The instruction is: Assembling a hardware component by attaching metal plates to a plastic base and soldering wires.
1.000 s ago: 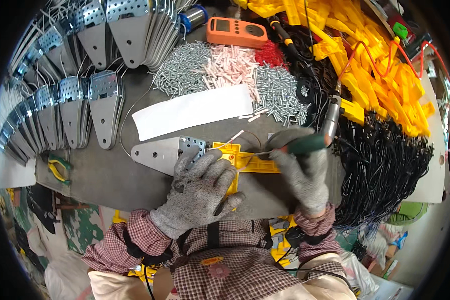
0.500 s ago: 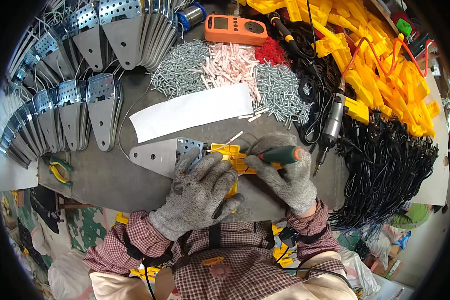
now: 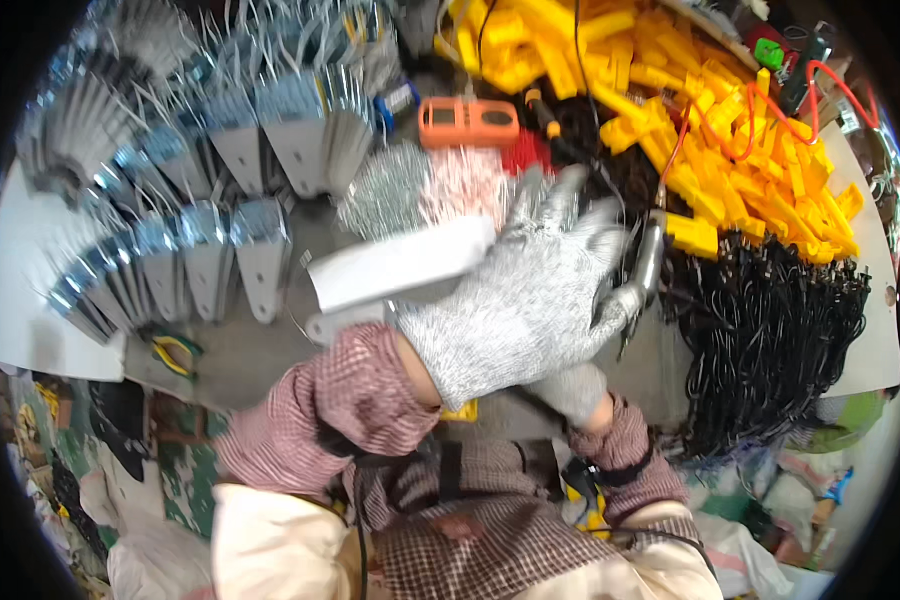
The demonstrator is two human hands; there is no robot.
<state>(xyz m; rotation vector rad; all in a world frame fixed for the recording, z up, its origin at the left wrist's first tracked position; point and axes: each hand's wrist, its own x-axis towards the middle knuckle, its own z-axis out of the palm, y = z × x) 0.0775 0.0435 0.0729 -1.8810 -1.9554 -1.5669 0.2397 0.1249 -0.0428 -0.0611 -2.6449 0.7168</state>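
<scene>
My left hand wears a grey knitted glove and is raised across the bench, blurred, with its fingers spread. Nothing shows between the fingers, whose tips lie over the far piles of screws and red bits. Under it, my right hand is mostly covered; only the gloved wrist and back near the cuff show, so its fingers and anything in them are hidden. Beside my left cuff a grey metal plate peeks out, lying flat. A bit of a yellow plastic part sticks out below my left palm.
A white paper strip lies behind the plate. Rows of grey metal plates stand at left, near pliers. An orange meter is at the back. Yellow plastic parts, a power screwdriver and black cords lie right.
My left hand has left the yellow part, risen and reached far and right over the bench. It now hides my right hand and the green-handled screwdriver seen there before. The view has shifted slightly.
</scene>
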